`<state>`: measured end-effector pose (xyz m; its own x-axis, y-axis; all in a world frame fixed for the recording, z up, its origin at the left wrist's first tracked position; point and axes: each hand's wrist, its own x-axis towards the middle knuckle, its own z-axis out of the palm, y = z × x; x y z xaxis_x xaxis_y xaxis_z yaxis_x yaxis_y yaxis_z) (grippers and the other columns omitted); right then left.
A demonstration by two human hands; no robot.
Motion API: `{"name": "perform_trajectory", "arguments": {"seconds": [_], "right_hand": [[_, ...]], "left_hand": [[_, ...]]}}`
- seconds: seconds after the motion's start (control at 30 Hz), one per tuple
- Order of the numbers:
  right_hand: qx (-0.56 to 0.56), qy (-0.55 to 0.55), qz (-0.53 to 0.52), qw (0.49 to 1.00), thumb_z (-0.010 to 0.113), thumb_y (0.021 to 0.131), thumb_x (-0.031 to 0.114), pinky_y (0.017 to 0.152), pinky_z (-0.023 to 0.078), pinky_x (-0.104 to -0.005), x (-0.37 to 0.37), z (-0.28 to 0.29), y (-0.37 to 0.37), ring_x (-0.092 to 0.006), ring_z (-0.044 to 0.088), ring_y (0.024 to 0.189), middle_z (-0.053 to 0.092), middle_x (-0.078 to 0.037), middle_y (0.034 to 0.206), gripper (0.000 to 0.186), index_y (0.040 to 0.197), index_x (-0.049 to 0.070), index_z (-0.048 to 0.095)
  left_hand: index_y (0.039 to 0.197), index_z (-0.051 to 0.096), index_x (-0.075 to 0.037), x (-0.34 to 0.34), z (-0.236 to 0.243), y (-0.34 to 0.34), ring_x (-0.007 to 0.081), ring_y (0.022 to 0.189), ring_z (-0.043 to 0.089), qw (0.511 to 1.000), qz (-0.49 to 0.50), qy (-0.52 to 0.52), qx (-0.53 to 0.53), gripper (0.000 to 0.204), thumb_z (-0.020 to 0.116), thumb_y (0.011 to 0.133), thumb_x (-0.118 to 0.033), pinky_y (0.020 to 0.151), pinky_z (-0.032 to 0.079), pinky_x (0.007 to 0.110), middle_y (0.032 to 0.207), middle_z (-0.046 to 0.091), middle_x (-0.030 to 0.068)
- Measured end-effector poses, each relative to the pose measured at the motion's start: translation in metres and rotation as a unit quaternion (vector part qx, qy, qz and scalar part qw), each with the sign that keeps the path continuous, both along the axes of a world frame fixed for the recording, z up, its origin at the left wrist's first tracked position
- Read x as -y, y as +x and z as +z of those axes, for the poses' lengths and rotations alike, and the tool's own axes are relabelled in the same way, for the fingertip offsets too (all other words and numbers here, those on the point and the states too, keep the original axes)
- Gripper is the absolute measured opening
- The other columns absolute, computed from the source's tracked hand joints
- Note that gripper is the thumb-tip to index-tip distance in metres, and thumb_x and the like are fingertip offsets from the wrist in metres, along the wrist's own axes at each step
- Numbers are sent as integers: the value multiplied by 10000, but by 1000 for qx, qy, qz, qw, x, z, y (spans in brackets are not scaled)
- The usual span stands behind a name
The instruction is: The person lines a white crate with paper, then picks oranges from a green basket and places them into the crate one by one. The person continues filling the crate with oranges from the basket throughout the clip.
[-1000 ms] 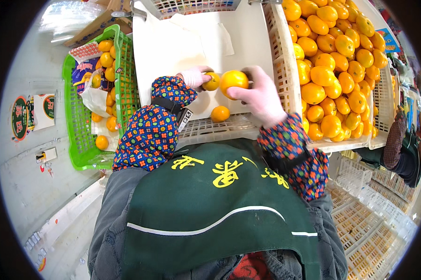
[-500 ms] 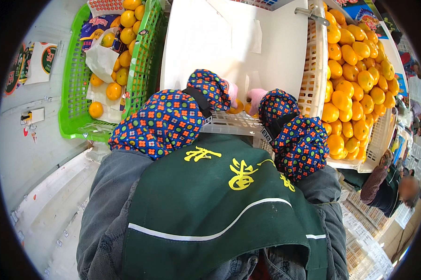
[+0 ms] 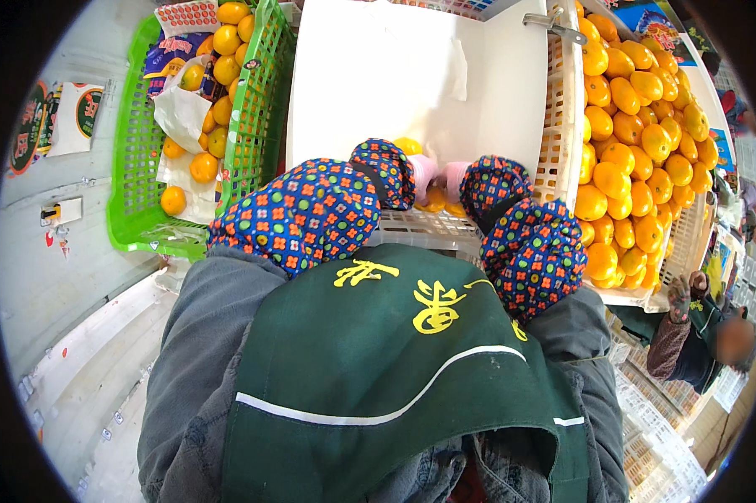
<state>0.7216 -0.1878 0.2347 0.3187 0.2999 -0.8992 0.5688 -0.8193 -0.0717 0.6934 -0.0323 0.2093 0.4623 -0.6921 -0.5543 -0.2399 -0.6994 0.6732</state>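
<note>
My left hand (image 3: 426, 170), in a pink glove, and my right hand (image 3: 454, 177), gloved alike, are close together at the near end of a white-lined box (image 3: 361, 75). An orange (image 3: 409, 146) rests on the white lining just beyond my left hand. Below the gloves, another orange (image 3: 434, 199) shows by my left hand, and part of one more orange (image 3: 455, 209) is by my right. Patterned blue sleeve covers hide the wrists. Most fingers are hidden or too small to make out, so whether either hand grips an orange is unclear.
A green basket (image 3: 264, 109) on the left has oranges, paper and a purple package. On the right a cream crate (image 3: 566, 126) is heaped with oranges (image 3: 633, 168). A metal bracket (image 3: 555, 28) sticks out over its rim. Another person (image 3: 688, 335) is at far right.
An orange now shows on the lining beyond my left hand. My left hand has shifted slightly right, and both gloves now point down toward the near oranges. The person at right has raised their hands.
</note>
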Motion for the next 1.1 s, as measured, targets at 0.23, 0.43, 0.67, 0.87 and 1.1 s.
{"name": "perform_trajectory", "arguments": {"seconds": [0.23, 0.43, 0.67, 0.87, 1.1], "right_hand": [[60, 33, -32, 997, 662, 853, 192, 821, 568, -393, 2, 25, -14, -314, 700, 950, 729, -161, 985, 215, 1012, 73, 744], [105, 95, -67, 988, 628, 881, 183, 802, 575, -396, -6, 65, -25, -311, 708, 927, 733, -163, 956, 196, 981, 73, 756], [167, 261, -173, 935, 654, 888, 278, 839, 546, -428, -47, 151, -12, -364, 673, 972, 710, -179, 995, 270, 1052, 73, 717], [349, 451, -211, 794, 685, 828, 144, 866, 530, -388, 58, 246, -66, -342, 658, 1004, 685, -159, 1079, 310, 1124, 56, 667], [544, 325, -178, 753, 670, 789, 71, 994, 477, -420, 168, 239, -42, -365, 549, 1197, 597, -147, 1273, 479, 1262, 120, 610]], "left_hand": [[1133, 657, -20, -63, 10, 13, 345, 1002, 672, 975, 218, 19, -50, 530, 810, 719, -313, 875, 527, 392, 1018, 712, 186], [1162, 635, -17, -51, 17, 1, 353, 1004, 668, 954, 269, 118, 61, 565, 804, 727, -336, 878, 525, 395, 1022, 705, 200], [1266, 590, -1, -30, -32, 19, 256, 972, 678, 907, 380, -179, -2, 558, 766, 822, -289, 810, 555, 375, 1069, 699, 152], [1361, 493, 79, -34, -35, 22, 271, 949, 692, 934, 332, -102, -88, 592, 663, 879, -220, 873, 550, 354, 1148, 683, 205], [1203, 678, -48, -28, -26, 6, 324, 1030, 678, 994, -62, 87, -7, 513, 609, 842, -406, 925, 521, 411, 1082, 715, 193]]}}
